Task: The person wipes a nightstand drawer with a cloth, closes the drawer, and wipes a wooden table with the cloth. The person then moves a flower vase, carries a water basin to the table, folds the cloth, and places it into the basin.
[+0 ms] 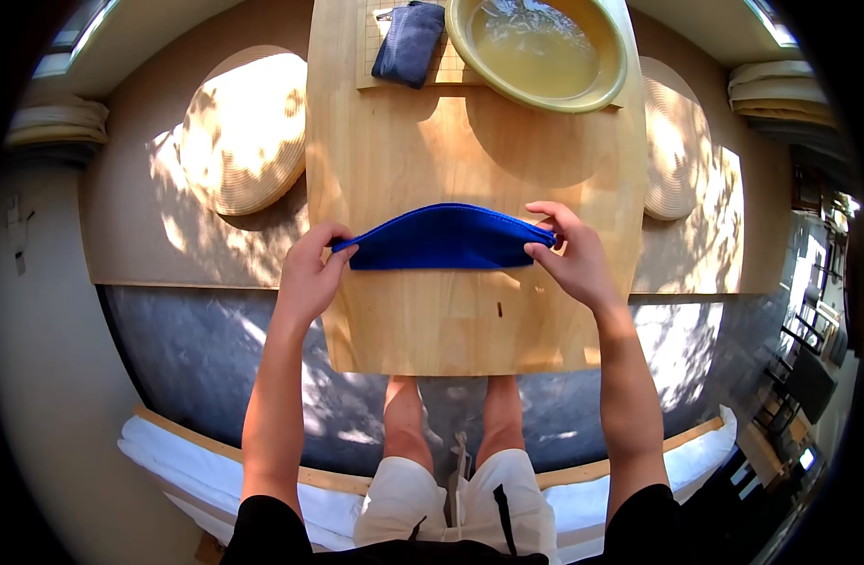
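A bright blue cloth (441, 240) is stretched sideways over the wooden table (432, 325), its upper edge curving up in an arch and its lower edge nearly straight. My left hand (314, 268) pinches its left corner between thumb and fingers. At the opposite end, my right hand (573, 254) grips the right corner, with the index finger raised off the cloth. Both hands are above the near half of the table.
A yellow basin (611, 89) of cloudy water stands at the far right of the table. Left of it, a folded dark blue cloth (409, 42) lies on a gridded wooden board (366, 47). Round woven cushions (244, 132) flank the table. A small brown fragment (499, 309) lies near the front.
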Motion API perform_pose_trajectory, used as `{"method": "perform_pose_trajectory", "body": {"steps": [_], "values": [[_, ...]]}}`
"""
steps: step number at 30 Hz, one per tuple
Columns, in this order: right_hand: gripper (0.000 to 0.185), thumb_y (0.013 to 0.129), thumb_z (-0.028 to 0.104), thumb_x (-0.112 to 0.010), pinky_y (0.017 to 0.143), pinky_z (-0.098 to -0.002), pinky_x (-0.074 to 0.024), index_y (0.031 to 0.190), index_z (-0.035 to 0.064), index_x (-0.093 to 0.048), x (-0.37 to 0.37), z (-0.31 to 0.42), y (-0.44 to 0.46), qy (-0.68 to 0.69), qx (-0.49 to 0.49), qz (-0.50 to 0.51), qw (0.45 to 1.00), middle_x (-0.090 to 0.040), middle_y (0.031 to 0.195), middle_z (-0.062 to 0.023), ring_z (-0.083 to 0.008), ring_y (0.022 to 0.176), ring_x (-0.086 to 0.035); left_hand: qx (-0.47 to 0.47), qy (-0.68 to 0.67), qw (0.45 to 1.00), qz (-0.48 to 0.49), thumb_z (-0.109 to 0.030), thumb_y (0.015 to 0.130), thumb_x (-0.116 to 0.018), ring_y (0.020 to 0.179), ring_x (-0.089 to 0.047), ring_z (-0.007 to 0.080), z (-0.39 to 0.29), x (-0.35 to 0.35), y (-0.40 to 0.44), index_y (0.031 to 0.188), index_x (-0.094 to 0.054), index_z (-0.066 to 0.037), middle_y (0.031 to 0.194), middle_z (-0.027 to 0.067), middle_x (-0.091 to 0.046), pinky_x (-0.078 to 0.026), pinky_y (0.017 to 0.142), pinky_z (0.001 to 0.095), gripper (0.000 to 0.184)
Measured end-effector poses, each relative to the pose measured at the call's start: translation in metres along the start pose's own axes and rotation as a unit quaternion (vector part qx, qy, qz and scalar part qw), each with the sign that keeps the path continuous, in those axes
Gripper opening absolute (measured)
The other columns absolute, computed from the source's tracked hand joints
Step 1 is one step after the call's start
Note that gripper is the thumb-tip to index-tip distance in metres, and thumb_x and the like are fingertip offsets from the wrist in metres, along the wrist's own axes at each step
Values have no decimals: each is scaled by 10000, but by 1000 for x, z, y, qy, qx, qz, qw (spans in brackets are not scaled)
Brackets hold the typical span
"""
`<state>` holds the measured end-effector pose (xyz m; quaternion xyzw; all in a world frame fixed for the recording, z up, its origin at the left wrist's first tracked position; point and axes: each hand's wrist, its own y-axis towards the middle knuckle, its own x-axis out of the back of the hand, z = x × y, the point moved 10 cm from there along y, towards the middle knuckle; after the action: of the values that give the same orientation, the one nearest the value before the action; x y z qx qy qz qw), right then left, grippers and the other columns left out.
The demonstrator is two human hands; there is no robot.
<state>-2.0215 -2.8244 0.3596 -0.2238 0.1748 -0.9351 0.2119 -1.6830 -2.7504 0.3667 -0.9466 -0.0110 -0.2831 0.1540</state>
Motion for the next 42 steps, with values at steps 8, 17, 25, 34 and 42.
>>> {"method": "perform_pose_trajectory", "body": {"steps": [8,17,25,34,42], "values": [[213,715,-29,-710,823,-378,-506,894,77,-664,4,20,-59,-234,244,-37,941,-702,949,-37,-265,949,-634,-209,150,966,11,58,704,-711,1037,-654,304,-23,-9,-63,935,-675,-48,1062,106,-704,-513,884,405,256],[235,749,47,-768,850,-385,-484,970,85,-699,-17,-50,-72,-234,203,-45,950,-696,917,-46,-261,901,-632,-158,148,976,31,14,772,-717,932,-646,318,29,-50,-73,947,-707,-54,929,107,-685,-517,836,398,188],[214,879,124,-753,734,-364,-538,1076,45,-723,7,-61,-8,-124,18,-123,984,-671,855,-119,-243,798,-655,-8,35,998,-53,-102,899,-729,821,-663,268,47,-28,2,1031,-739,-40,916,127,-706,-529,747,361,146],[259,834,138,-781,827,-380,-521,996,5,-630,2,-74,-14,-191,34,-206,959,-648,996,-142,-270,950,-616,-38,206,962,-173,-185,880,-769,938,-627,294,33,-35,-5,1096,-689,-9,997,137,-624,-520,833,392,290],[173,872,130,-720,602,-339,-496,964,49,-599,-30,-3,-38,-23,-31,-247,968,-638,796,-83,-210,625,-589,152,13,981,-119,-218,858,-807,931,-632,278,80,-60,-10,1040,-619,17,979,151,-657,-511,836,386,351]]}}
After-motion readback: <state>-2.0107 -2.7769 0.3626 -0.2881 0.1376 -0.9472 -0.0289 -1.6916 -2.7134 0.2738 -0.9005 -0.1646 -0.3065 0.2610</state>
